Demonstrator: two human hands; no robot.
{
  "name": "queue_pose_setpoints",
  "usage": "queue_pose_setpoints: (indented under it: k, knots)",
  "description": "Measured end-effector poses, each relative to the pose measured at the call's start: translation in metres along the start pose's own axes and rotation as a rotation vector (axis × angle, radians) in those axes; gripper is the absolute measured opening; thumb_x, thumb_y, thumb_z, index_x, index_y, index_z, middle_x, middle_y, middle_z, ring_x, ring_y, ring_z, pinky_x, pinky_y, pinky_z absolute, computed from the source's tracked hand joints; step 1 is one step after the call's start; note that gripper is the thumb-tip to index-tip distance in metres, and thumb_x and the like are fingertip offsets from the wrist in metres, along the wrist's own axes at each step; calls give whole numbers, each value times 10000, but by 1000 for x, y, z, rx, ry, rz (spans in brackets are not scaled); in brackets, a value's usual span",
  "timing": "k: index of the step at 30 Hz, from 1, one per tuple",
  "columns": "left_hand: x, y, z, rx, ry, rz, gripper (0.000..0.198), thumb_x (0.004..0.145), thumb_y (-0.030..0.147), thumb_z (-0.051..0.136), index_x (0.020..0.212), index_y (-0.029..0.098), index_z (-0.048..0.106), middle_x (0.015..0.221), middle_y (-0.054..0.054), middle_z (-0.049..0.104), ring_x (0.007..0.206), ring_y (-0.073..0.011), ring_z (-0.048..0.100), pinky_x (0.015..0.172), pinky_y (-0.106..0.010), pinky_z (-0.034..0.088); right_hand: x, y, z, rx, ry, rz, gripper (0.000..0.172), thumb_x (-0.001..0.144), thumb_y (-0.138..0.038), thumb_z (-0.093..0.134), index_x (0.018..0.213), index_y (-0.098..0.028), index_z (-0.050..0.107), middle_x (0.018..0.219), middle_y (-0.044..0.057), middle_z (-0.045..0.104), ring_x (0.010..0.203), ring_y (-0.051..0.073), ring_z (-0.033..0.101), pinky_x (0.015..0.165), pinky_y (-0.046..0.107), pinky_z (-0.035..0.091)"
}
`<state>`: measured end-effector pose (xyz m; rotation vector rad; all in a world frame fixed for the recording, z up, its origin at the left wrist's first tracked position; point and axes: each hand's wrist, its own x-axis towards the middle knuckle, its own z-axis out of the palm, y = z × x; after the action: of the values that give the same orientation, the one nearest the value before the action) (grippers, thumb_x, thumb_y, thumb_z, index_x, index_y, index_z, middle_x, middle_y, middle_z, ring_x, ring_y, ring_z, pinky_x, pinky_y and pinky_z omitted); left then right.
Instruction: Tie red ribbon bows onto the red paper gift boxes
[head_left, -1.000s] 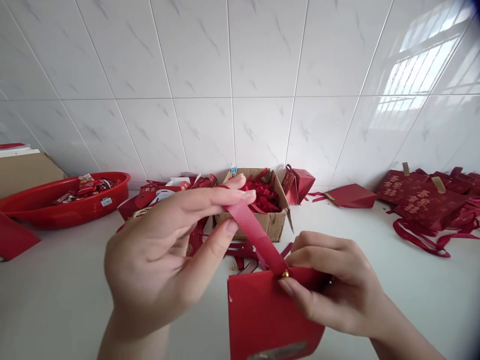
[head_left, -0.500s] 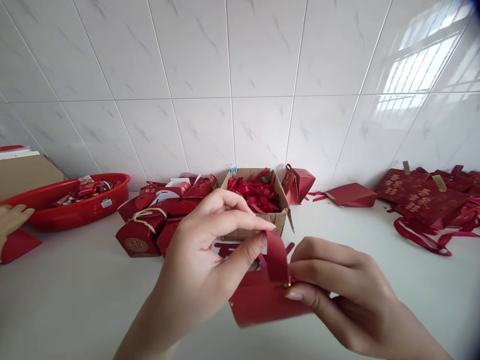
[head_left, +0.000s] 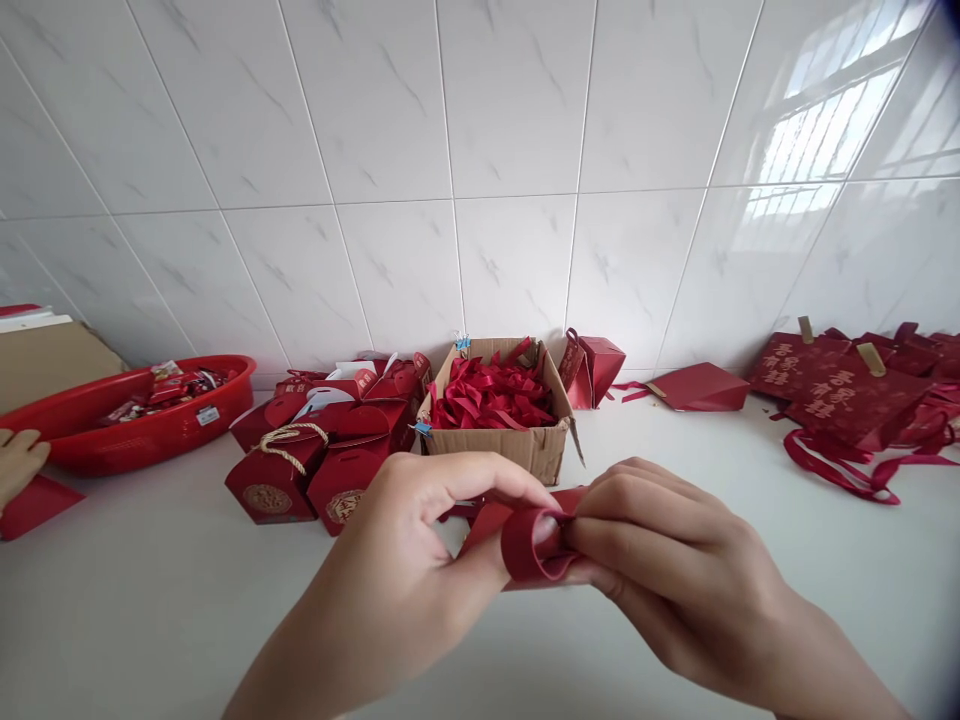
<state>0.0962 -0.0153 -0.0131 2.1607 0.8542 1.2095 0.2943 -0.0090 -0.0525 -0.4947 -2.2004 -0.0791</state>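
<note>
A dark red ribbon [head_left: 517,548] forms a loop between my two hands, in front of a red paper gift box [head_left: 486,524]. My left hand [head_left: 424,560] is closed on the loop, with the ribbon curled round the thumb's end. My right hand [head_left: 686,565] pinches the ribbon where its strands meet, close against the box. Both hands cover most of the box, and the gold bead on the ribbon cannot be seen.
Behind my hands, a cardboard box [head_left: 544,455] holds red ribbons. Red gift boxes [head_left: 274,485] stand left of it, near a red basin [head_left: 150,440] of wrapped sweets. Another person's hand [head_left: 19,465] is at far left. Flat red bags [head_left: 855,400] lie right.
The ribbon loop has gone from standing upright to folded down towards me. My left fingers have come lower and closer to my right hand, and the box now shows less.
</note>
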Motion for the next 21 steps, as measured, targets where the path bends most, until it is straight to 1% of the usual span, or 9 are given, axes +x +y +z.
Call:
queue_pose_setpoints:
  k: [5, 8, 10, 13, 17, 21]
  knots:
    - [-3, 2, -1, 43, -28, 14, 222, 788, 80, 638, 855, 276, 718, 730, 40, 725, 622, -128, 683, 547, -161, 595, 1, -1, 1, 34, -9, 6, 145, 877, -46, 508, 946, -159, 566, 831, 65, 609, 708, 141, 538, 641, 303, 431]
    - [-3, 3, -3, 94, -41, 30, 210, 802, 92, 619, 858, 279, 697, 782, 43, 727, 675, -130, 684, 558, -158, 581, 1, -2, 0, 40, -10, 4, 118, 887, -76, 519, 954, -159, 567, 812, 63, 605, 711, 148, 546, 652, 305, 444]
    - [-3, 3, -4, 113, -50, 33, 223, 807, 75, 601, 858, 277, 680, 783, 55, 718, 686, -118, 675, 579, -148, 570, 1, -3, 1, 56, -5, 16, 94, 894, -107, 533, 961, -161, 571, 800, 59, 601, 710, 147, 546, 654, 296, 455]
    - [-4, 2, -6, 119, -57, 27, 236, 796, 47, 602, 843, 270, 664, 760, 72, 702, 670, -96, 652, 606, -131, 549, 1, -6, 2, 107, 22, 64, 92, 887, -131, 560, 971, -165, 578, 800, 56, 597, 704, 137, 538, 645, 266, 476]
    - [-4, 2, -9, 92, -65, 26, 208, 806, 68, 607, 859, 260, 668, 788, 56, 703, 691, -104, 649, 617, -144, 534, 3, -9, 4, 160, 105, 105, 119, 871, -122, 584, 979, -168, 572, 786, 51, 590, 671, 119, 535, 596, 226, 488]
    - [-4, 5, -12, 31, -141, -46, 146, 860, 118, 563, 864, 217, 670, 796, 25, 694, 712, -107, 634, 627, -159, 509, 1, -11, 5, 156, 129, 94, 129, 864, -123, 589, 976, -172, 551, 763, 40, 587, 640, 111, 554, 569, 213, 507]
